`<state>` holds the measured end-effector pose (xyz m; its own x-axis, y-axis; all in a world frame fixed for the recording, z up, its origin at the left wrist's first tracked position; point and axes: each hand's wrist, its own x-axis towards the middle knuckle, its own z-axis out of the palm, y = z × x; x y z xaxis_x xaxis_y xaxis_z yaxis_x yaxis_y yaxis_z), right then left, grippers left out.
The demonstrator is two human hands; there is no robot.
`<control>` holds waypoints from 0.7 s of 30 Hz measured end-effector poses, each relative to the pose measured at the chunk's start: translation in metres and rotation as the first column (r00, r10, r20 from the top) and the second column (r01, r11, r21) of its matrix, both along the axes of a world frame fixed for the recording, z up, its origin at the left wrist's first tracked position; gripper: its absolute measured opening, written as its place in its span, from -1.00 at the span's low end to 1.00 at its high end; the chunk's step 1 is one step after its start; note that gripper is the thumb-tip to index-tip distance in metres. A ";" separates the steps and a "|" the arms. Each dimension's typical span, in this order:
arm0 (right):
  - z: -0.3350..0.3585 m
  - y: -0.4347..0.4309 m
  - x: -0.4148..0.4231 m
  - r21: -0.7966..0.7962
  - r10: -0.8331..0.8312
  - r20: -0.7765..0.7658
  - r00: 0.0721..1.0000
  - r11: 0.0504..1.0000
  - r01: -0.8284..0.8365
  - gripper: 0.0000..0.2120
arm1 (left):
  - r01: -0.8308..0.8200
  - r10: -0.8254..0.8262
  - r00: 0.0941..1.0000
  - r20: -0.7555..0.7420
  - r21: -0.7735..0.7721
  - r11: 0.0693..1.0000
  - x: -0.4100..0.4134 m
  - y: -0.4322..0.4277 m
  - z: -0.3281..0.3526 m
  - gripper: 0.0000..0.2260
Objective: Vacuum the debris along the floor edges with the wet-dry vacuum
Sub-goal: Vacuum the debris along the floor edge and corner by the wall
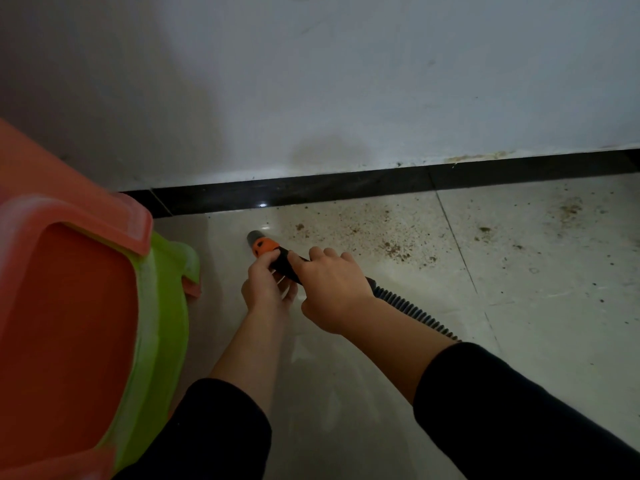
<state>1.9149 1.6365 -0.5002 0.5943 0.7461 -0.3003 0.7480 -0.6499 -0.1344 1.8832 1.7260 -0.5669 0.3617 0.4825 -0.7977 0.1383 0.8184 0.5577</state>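
Near black baseboard (311,190): left hand (268,284), right hand (330,289) both grasping vacuum nozzle (262,247). Advise: keep tip low, sweep slowly right through debris (391,249).

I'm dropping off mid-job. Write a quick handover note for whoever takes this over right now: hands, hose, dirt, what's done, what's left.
Hands: the left hand grips the nozzle just behind its orange collar. The right hand grips its black handle further back. The hose trails back to the right.
Position: the tip points toward the baseboard.
Done: the tile by the tip looks clean.
Left: the debris right of the tip, plus specks on the next tile. The stools stand at left.
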 end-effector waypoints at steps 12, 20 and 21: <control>0.005 0.004 0.014 -0.036 -0.035 0.034 0.999 0.999 0.036 -0.45 | 0.093 -0.093 0.995 0.024 -0.007 0.996 0.019 0.003 0.000 -0.66; 0.003 0.018 0.021 -0.026 -0.022 0.045 0.999 0.999 0.023 -0.45 | 0.104 -0.104 0.994 0.028 0.002 0.995 0.025 0.019 -0.002 -0.65; 0.003 0.020 0.023 -0.026 -0.019 0.044 0.999 0.999 0.020 -0.45 | 0.110 -0.110 0.994 0.027 0.003 0.994 0.026 0.022 -0.003 -0.64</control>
